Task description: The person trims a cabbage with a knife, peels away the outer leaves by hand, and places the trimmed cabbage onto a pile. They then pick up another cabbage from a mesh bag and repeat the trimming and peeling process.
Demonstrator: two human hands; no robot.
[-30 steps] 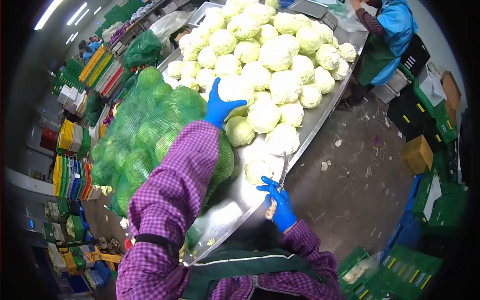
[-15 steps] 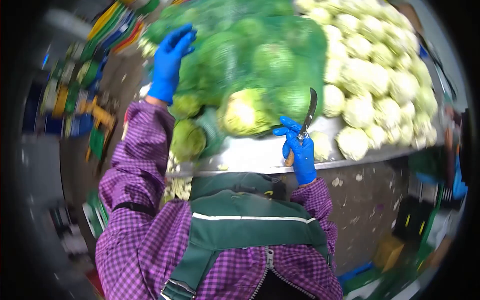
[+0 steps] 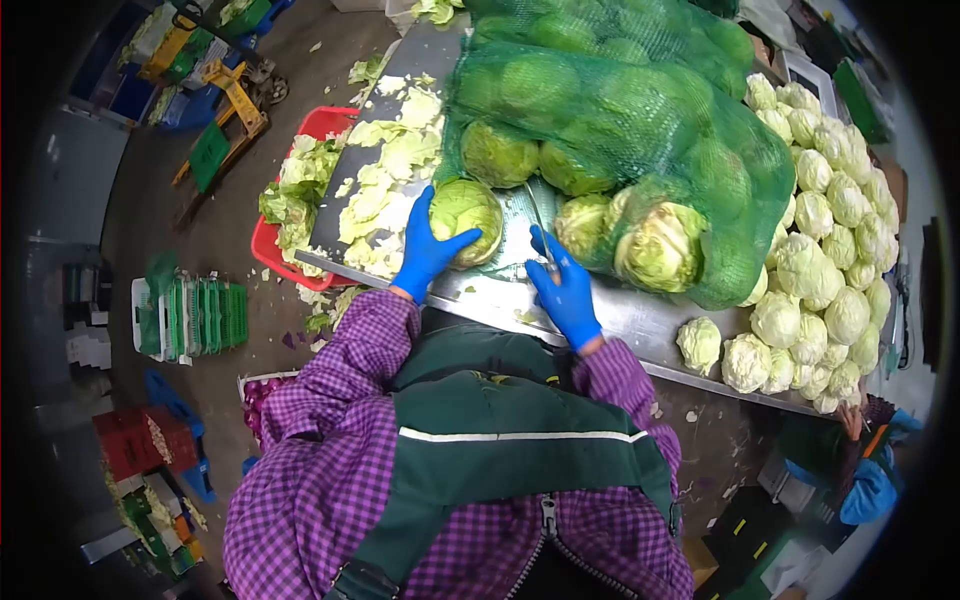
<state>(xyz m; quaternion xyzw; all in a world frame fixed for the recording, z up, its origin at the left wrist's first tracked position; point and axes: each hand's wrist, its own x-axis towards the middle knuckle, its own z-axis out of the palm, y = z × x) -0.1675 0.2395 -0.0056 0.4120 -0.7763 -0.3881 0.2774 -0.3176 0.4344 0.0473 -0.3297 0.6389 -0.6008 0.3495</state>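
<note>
A round green cabbage [image 3: 468, 218] sits on the metal table, outside or at the mouth of a net. My left hand [image 3: 428, 248], in a blue glove, wraps round its near left side with the thumb across the front. A little to the right, my right hand [image 3: 567, 292], also gloved, holds a knife [image 3: 539, 203] with a curved blade pointing away from me. Its handle is mostly hidden in the fingers. Beyond both hands lies a green net sack [image 3: 640, 110] of cabbages. One pale cabbage [image 3: 660, 247] shows at its near edge.
Trimmed cabbages [image 3: 830, 230] are heaped at the right of the metal table [image 3: 640, 335]. Loose leaves [image 3: 395, 165] cover its left end. Beside that end stands a red crate [image 3: 268, 248] of leaves. Another person's hand [image 3: 851, 421] shows at the far right.
My left hand has come down from above the net sack and taken hold of a cabbage. My right hand, still with the knife, is now closer to it. The view has swung left.
</note>
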